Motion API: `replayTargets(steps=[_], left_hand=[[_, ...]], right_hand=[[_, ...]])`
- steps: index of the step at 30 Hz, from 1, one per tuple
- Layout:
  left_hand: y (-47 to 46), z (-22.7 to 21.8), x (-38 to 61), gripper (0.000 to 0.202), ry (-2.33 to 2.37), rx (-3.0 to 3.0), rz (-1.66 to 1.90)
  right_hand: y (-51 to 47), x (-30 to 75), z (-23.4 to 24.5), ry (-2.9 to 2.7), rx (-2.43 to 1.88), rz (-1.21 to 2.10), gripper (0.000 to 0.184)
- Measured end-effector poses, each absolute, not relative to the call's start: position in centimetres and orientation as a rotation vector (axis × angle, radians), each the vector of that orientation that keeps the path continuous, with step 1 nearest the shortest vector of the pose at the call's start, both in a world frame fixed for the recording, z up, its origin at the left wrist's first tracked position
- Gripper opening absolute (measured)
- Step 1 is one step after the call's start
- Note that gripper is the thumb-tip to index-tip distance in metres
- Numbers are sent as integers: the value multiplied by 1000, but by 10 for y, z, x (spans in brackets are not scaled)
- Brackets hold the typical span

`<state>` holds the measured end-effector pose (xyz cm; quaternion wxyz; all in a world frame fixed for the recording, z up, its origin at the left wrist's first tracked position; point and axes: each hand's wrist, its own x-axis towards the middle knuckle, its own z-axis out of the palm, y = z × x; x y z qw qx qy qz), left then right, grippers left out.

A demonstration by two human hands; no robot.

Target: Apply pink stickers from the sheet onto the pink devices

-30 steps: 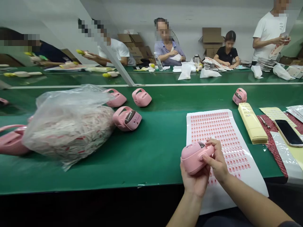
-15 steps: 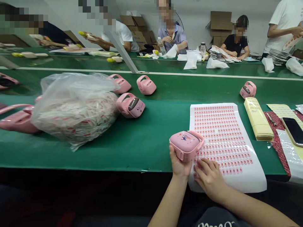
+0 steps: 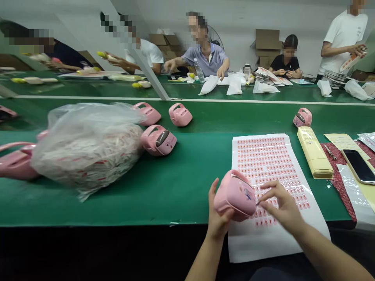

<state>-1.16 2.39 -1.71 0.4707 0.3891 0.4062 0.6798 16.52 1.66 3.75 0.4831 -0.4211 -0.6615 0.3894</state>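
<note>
My left hand is wrapped round a pink plastic case with a carry handle, held tilted above the table's front edge. A small printed picture shows on its side facing right. The thumb and fingers of my right hand pinch a tiny sticker close to that printed side; whether it touches the case I cannot tell. Under both hands lies a white sheet of small red-and-pink oval stickers, with a few gaps in its rows. The sheet's lower end hangs over the table edge.
A clear plastic bag full of small white-and-red pieces lies left, with pink cases around it. Right are a yellow paper stack, a phone and small metal tweezers. Several people work across the green table.
My left hand has turned the pink case so its printed side faces right. My right hand has lifted from the sheet's lower left stickers, moving up and right, fingers now pinched beside the case.
</note>
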Motion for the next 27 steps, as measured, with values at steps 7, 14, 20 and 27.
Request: replayTargets(steps=[7,14,20,27], left_hand=[[10,-11,-11,92,931,2079,1444],[12,-3,-9,96,913,2231,1467],[15,-3,-7,101,851,2101,1589],[14,-2,-7,102,841,2209,1533]], right_hand=[[40,181,83,-1731,-1040,1158,3],[37,174,80,-1857,-1064,1120,9],[36,176,78,-1935,-1020,1027,9],[34,176,81,-2022,-1000,912,9]])
